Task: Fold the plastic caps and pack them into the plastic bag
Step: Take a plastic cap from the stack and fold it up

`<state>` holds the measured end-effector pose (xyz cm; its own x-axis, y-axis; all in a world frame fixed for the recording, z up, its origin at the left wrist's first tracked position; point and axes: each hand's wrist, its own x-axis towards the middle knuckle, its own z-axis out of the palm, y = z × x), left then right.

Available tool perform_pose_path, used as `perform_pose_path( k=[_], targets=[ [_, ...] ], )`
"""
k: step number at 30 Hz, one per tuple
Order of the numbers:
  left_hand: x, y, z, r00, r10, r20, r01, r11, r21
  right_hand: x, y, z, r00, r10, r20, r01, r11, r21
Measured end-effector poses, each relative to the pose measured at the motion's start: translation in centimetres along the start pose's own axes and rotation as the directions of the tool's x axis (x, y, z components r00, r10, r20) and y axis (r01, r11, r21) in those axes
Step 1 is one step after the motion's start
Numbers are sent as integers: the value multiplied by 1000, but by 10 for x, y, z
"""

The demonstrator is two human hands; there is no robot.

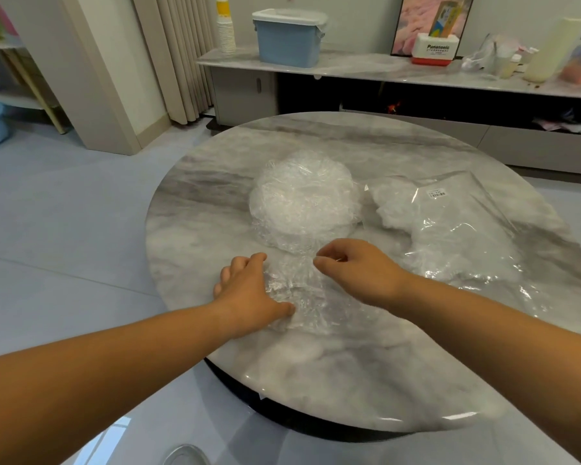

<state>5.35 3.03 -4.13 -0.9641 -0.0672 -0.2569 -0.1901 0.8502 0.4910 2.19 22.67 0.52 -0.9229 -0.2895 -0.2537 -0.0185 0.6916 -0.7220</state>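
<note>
A clear plastic cap [299, 293] lies crumpled flat on the round marble table [349, 374] between my hands. My left hand [249, 293] rests on its left side, thumb pressing the film down. My right hand [353, 268] pinches the cap's far right edge between thumb and curled fingers. Just beyond sits a heap of several clear caps [304, 199]. To the right lies the clear plastic bag [450, 223] with a barcode label, holding white folded caps inside.
A long marble sideboard [366, 67] runs along the back wall with a blue lidded bin [289, 36], a paper cup stack [225, 26] and a white-and-red box [433, 48]. Pale floor surrounds the table; its near edge is close to me.
</note>
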Motion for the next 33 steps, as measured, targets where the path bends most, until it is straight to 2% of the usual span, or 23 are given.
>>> perform_pose_path(
  k=[3, 7, 12, 15, 19, 21, 24, 27, 31, 33],
  targets=[
    [3, -1, -2, 1000, -4, 19, 4, 1000, -10, 19, 1, 3, 992, 121, 42, -127, 965, 229],
    [3, -2, -3, 1000, 5, 22, -5, 1000, -3, 29, 3, 5, 976, 197, 97, -219, 878, 426],
    [2, -1, -3, 1000, -2, -5, 2, 999, 48, 26, 5, 5, 976, 120, 182, -191, 875, 444],
    [1, 0, -5, 1000, 1, 1, -1, 999, 49, 19, 3, 4, 994, 15, 105, -51, 936, 347],
    [1, -2, -6, 1000, 14, -10, -13, 998, 62, 4, 8, -1, 970, -240, 42, 231, 962, 148],
    [2, -4, -6, 1000, 12, -18, -10, 998, 61, -8, 9, -1, 928, -368, 50, 369, 929, -19],
    [1, -9, -8, 999, 10, -37, -7, 998, 59, -26, 15, 3, 847, -510, 151, 531, 791, -305],
    [-1, -14, -14, 999, 45, -5, -44, 997, 56, -34, 28, 11, 817, -494, 298, 576, 668, -471],
    [-2, -22, -29, 969, 123, 213, -134, 990, 41, -39, 40, 20, 807, -432, 403, 589, 534, -607],
    [-2, -21, -34, 948, 149, 282, -155, 988, 0, -42, 42, 22, 803, -415, 428, 595, 499, -631]
  ],
)
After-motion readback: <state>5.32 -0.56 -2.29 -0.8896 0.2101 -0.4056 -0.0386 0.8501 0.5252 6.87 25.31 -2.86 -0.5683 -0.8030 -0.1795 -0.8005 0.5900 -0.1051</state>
